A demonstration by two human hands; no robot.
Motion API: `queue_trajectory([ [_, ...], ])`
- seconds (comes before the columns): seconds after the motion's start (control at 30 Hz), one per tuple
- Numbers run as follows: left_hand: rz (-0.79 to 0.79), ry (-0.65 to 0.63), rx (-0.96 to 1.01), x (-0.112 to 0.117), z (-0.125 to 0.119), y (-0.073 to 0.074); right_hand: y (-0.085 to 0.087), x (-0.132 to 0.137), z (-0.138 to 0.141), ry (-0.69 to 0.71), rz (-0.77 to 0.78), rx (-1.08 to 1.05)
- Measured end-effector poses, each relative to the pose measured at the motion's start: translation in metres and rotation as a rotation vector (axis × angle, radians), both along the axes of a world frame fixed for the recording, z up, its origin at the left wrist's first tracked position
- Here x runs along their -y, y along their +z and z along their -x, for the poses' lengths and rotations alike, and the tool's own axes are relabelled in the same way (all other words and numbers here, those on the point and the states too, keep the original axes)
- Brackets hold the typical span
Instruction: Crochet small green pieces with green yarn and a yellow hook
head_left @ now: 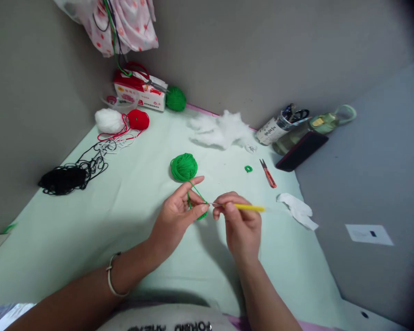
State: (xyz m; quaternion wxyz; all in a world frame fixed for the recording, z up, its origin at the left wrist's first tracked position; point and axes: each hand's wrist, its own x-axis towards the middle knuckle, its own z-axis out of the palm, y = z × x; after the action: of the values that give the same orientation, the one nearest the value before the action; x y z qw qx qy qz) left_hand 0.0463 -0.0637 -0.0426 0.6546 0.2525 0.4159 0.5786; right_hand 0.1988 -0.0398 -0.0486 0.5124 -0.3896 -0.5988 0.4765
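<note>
My left hand (179, 209) pinches a small piece of green crochet (202, 216) between thumb and fingers, most of it hidden behind them. Its raised index finger carries a strand of green yarn (197, 189). That strand belongs to the green yarn ball (184, 167) lying just beyond the hand. In my right hand (239, 225) is a crochet hook with a yellow handle (249, 208), held like a pencil. The hook's thin metal tip points left and meets the green piece at my left fingertips.
Orange-handled thread snips (268, 174), a small green ring (248, 169) and white tissue (297, 210) lie on the right. White stuffing (222, 129) sits at the back. Black yarn (65, 179), white yarn (109, 121) and red yarn (138, 120) are on the left. A phone (301, 151) leans at the right wall.
</note>
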Motion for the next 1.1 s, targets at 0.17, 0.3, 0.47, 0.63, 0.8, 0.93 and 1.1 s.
queue_trajectory([
  [0.17, 0.068, -0.110, 0.207, 0.002, -0.002, -0.002, -0.004, 0.010, 0.003, -0.153, -0.511, 0.358],
  [0.3, 0.063, -0.130, 0.260, 0.000, 0.005, -0.002, 0.008, -0.002, -0.001, -0.128, -0.201, -0.011],
  [0.47, -0.004, -0.142, 0.143, 0.002, 0.004, -0.001, 0.005, -0.007, 0.004, 0.045, -0.073, -0.105],
  [0.63, 0.013, -0.092, 0.105, 0.001, 0.000, -0.001, -0.001, 0.002, 0.004, 0.008, -0.165, 0.037],
  [0.8, 0.093, -0.125, 0.226, -0.001, 0.003, -0.005, 0.000, 0.010, -0.003, -0.044, -0.496, 0.439],
  [0.93, 0.120, -0.162, 0.297, -0.004, 0.005, -0.007, 0.009, 0.002, -0.006, -0.095, -0.240, 0.109],
  [1.1, 0.058, -0.050, 0.114, -0.001, -0.003, -0.004, 0.007, 0.003, 0.003, -0.059, -0.273, 0.204],
])
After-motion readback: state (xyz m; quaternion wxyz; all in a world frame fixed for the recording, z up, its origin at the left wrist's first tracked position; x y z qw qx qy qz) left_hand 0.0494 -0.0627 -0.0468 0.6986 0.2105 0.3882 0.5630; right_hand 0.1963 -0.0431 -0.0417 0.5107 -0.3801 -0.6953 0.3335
